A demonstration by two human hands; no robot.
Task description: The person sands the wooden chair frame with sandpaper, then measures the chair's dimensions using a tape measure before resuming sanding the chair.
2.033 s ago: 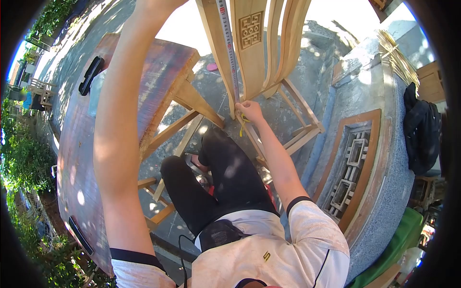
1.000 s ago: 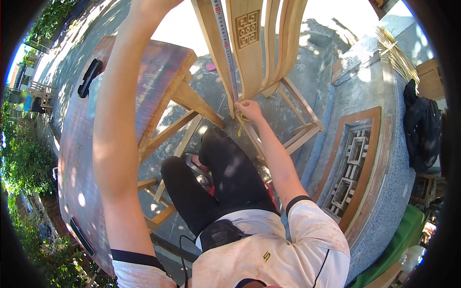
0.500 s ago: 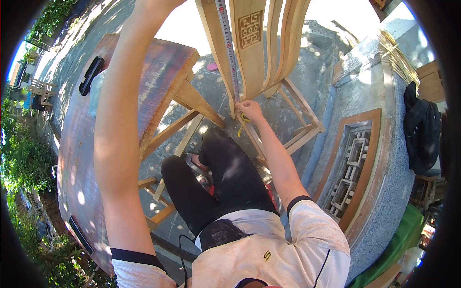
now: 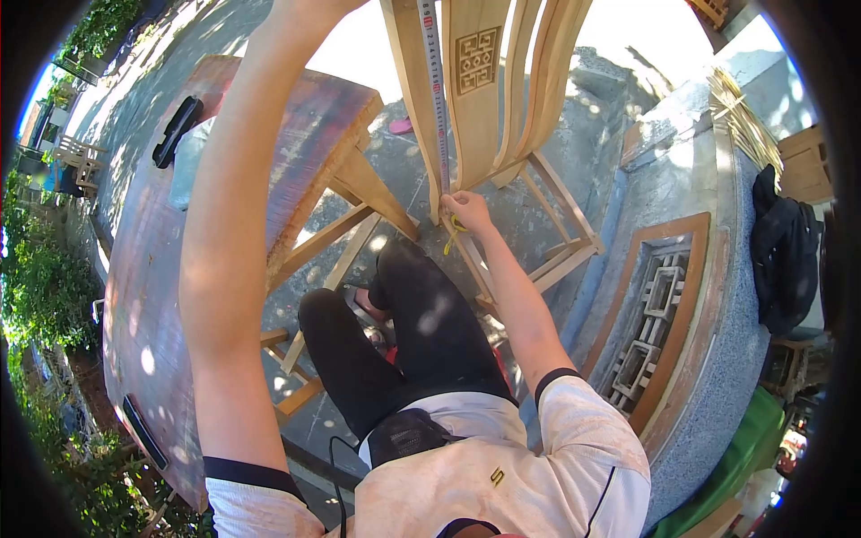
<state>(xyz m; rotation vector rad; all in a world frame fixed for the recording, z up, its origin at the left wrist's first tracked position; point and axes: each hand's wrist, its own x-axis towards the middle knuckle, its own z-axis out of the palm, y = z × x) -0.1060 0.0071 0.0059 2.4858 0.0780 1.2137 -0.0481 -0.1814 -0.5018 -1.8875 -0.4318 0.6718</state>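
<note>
A pale wooden chair (image 4: 475, 117) with a carved square pattern on its back stands at the top centre. The blade of a tape measure (image 4: 439, 108) runs along one upright of that back. At its lower end, my right hand (image 4: 468, 212) is closed on the tape measure, with a bit of yellow showing under the fingers. My left arm reaches up over a reddish wooden table, and only the edge of my left hand (image 4: 334, 7) shows at the top border. Its fingers are cut off by the frame.
On the reddish table (image 4: 152, 296) lie a black clamp-like object (image 4: 178, 132) and a dark flat strip (image 4: 144, 432). A wooden-framed grille (image 4: 657, 305) is set in the low wall at right. A black cloth (image 4: 787, 255) hangs beside it. A pink item (image 4: 401, 126) lies on the ground.
The view has shifted slightly, so the chair back and upper tape sit a little further right and lower. Both hands keep about the same pose.
</note>
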